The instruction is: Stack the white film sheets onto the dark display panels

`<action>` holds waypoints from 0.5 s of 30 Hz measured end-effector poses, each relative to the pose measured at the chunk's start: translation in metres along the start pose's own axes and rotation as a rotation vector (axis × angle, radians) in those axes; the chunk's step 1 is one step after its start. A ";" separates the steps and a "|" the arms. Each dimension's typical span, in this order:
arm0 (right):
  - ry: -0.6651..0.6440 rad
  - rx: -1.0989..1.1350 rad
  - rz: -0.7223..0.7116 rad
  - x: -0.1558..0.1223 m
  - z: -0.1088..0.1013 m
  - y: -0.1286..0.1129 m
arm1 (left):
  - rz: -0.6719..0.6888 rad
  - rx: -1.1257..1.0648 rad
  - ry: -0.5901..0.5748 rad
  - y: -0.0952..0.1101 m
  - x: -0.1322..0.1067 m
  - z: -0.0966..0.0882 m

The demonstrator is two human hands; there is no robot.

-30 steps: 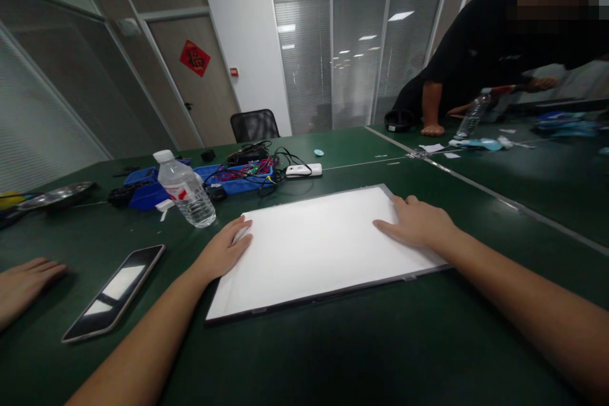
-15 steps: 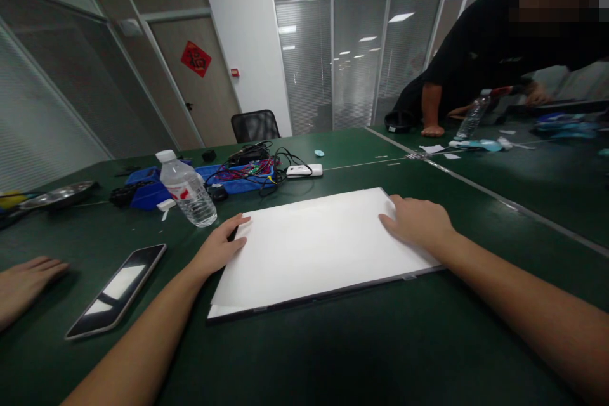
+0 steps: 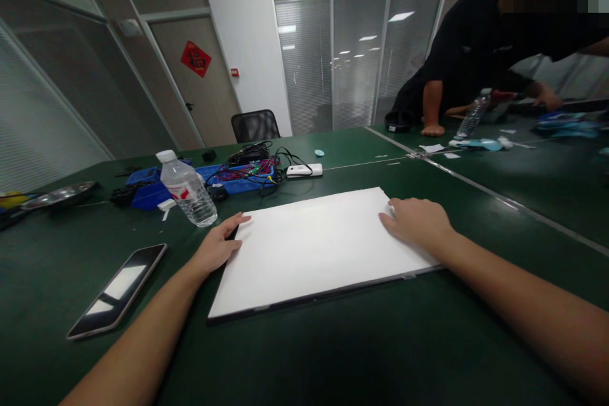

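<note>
Two bare hands on a flat white panel (image 3: 314, 247), a thin, smooth, matte rectangle lying at the centre of the green table (image 3: 333, 355).

The left hand (image 3: 216, 247) meets the panel's 9 o'clock edge, fingers together; whether they clamp it I cannot tell. The right hand (image 3: 419, 222) lies flat at 2 o'clock, fingers together. At 11 o'clock are a ribbed clear plastic bottle (image 3: 188, 190) and a blue tray (image 3: 228, 176) holding tangled wires.

panel (image 3: 314, 247) centre on table (image 3: 333, 355) | phone (image 3: 117, 288) left | bottle (image 3: 186, 189) behind-left | cables (image 3: 252, 168) behind panel
</note>
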State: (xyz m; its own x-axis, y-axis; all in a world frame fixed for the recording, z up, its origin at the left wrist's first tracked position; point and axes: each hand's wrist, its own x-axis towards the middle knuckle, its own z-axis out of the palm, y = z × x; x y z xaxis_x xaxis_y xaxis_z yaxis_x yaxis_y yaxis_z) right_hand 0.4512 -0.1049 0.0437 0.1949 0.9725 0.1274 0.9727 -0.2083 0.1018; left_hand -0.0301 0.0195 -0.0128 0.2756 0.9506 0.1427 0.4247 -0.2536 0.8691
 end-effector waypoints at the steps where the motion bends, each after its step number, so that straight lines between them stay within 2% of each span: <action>1: 0.008 0.001 -0.001 0.000 0.001 0.000 | 0.008 0.031 -0.006 -0.001 0.000 0.000; 8: 0.035 0.060 0.038 0.006 0.005 0.010 | 0.159 0.525 0.075 -0.003 -0.004 0.009; 11: 0.065 0.096 0.053 0.008 0.008 0.014 | 0.123 0.700 0.039 -0.004 -0.005 0.016; 15: 0.135 0.232 0.098 0.014 0.015 0.022 | 0.105 0.769 -0.023 -0.005 -0.005 0.016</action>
State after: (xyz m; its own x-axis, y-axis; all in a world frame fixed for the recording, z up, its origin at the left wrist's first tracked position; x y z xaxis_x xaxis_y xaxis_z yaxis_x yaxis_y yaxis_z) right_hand 0.4777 -0.0940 0.0330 0.2864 0.9229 0.2573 0.9557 -0.2564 -0.1444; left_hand -0.0197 0.0127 -0.0258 0.3618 0.9130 0.1886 0.8723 -0.4029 0.2769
